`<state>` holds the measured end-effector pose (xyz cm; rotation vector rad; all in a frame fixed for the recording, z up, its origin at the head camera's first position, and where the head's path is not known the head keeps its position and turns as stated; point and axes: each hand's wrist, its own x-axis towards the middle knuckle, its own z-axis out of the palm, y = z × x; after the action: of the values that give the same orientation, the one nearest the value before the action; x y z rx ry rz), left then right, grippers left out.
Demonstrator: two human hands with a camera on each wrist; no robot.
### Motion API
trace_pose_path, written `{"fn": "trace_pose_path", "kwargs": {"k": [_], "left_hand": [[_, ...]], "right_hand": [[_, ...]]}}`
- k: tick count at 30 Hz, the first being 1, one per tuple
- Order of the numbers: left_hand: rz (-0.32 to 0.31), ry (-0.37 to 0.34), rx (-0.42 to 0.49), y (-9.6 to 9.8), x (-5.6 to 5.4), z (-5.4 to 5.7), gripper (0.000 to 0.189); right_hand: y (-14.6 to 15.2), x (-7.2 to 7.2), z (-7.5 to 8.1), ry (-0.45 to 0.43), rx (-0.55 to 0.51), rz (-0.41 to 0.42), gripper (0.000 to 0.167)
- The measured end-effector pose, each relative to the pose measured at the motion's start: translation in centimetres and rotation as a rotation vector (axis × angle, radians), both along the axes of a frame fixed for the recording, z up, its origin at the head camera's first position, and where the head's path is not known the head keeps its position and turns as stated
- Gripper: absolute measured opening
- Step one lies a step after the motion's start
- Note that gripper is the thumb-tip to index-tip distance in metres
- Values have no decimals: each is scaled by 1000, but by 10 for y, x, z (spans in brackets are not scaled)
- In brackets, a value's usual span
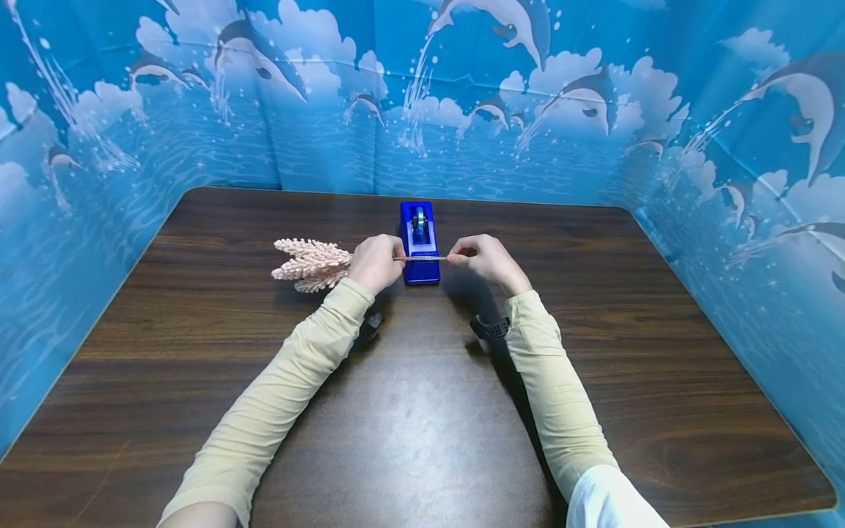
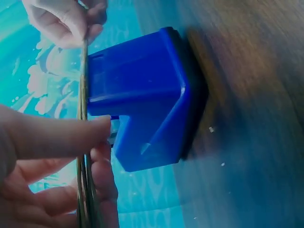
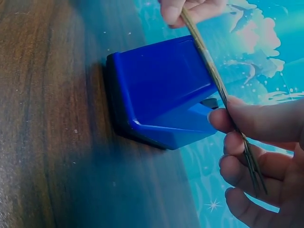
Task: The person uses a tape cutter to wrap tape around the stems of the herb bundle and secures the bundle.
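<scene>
A bunch of dried flowers with pale pink, bushy heads lies sideways between my hands, its heads to the left. My left hand pinches the thin stems just below the heads. Toward their cut ends, my right hand holds the same stems between thumb and fingers. Right behind and below the stems stands a blue tape dispenser, its front end toward me. A pale, shiny patch shows on the stems in the right wrist view.
The dark wood-grain table spreads out around the dispenser. A blue curtain printed with dolphins hangs along the table's back and sides. Black straps with wrist cameras sit under both forearms.
</scene>
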<state>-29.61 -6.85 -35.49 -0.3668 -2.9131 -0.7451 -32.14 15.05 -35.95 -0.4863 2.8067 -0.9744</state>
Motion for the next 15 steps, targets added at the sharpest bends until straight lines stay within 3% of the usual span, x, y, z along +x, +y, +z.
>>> {"fn": "trace_pose_path", "kwargs": {"k": [4,8,15], "left_hand": [[1,-59,36,0,-2,-2,23],[37,-116,13,2,-3,-2,45],[54,-144,4,2,-3,-3,35]], "right_hand": [[1,-1,1,2,-16,-14,19],[2,-2,3,10,-24,-10,18],[2,0,3,10,-18,-12,15]]}}
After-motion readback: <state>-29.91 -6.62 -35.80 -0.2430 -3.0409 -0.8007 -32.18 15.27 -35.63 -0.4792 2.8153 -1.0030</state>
